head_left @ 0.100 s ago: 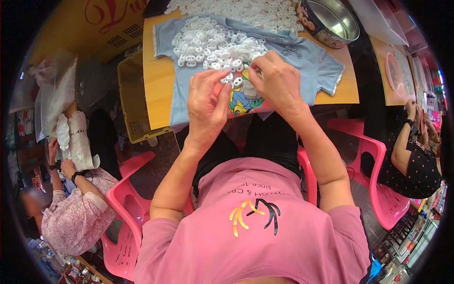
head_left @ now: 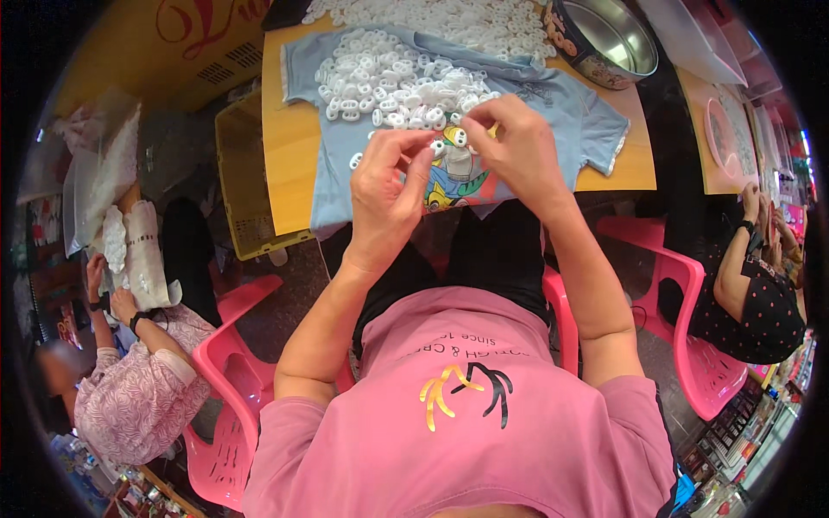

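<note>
Shifted slightly toward the right of the frame since the earlier picture: left hand [head_left: 386, 177] and right hand [head_left: 521, 148], with a loose white piece [head_left: 356, 161] now showing just left of the former. Largest first: at upper centre, a yellow-brown table [head_left: 287, 186], and spread across it a light-blue shirt [head_left: 570, 112] with a colourful print [head_left: 456, 179] toward the near edge. Along the top of the frame, a wide scatter of white pieces [head_left: 466, 19]; at upper right, a round tin [head_left: 596, 71]. On the shirt, at upper centre, a heaped pile of small white pieces [head_left: 384, 73], holed in the middle.

Step in hand, judging by the pose: fingertip work on single pieces at the pile's near edge. For the next move, by that reading: a fine, steady pinch, well lined up between both hands.

Both forearms angled inward from the lower part of the frame, with bent fingers, thumbs and forefingers close together and fingertips nearly meeting. Beside the left fingertips, a two-holed piece [head_left: 438, 148]; beside the right ones, another white bit [head_left: 460, 137]. Impossible to tell, for either hand, whether pinched or merely lying behind the fingertips.
</note>
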The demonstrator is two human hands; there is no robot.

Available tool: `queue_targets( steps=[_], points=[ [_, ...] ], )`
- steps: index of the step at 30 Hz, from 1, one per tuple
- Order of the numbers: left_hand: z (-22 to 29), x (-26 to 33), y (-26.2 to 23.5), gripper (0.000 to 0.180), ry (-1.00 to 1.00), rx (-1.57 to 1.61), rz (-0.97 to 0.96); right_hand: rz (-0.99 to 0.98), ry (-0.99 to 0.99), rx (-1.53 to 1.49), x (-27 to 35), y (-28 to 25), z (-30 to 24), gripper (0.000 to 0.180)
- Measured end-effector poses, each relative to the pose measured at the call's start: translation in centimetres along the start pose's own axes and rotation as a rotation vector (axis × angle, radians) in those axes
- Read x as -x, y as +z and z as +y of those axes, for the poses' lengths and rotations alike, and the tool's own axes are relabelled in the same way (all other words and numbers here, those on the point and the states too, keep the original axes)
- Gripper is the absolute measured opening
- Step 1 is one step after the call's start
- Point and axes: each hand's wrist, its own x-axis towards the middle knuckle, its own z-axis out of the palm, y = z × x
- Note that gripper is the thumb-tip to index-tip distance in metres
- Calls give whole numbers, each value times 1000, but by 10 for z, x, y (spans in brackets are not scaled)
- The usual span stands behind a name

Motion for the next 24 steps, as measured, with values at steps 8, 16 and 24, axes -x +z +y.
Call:
queue_targets(
  steps=[8,16,24],
  points=[
    [12,-11,22,21,-323,578,-63,-222,450,-872,9,-26,-15,22],
    [13,-10,30,18,-366,601,-111,-75,296,-736,26,-21,-17,15],
    [15,-7,35,15,-412,611,-199,-86,315,-712,39,-28,-9,13]
  ],
)
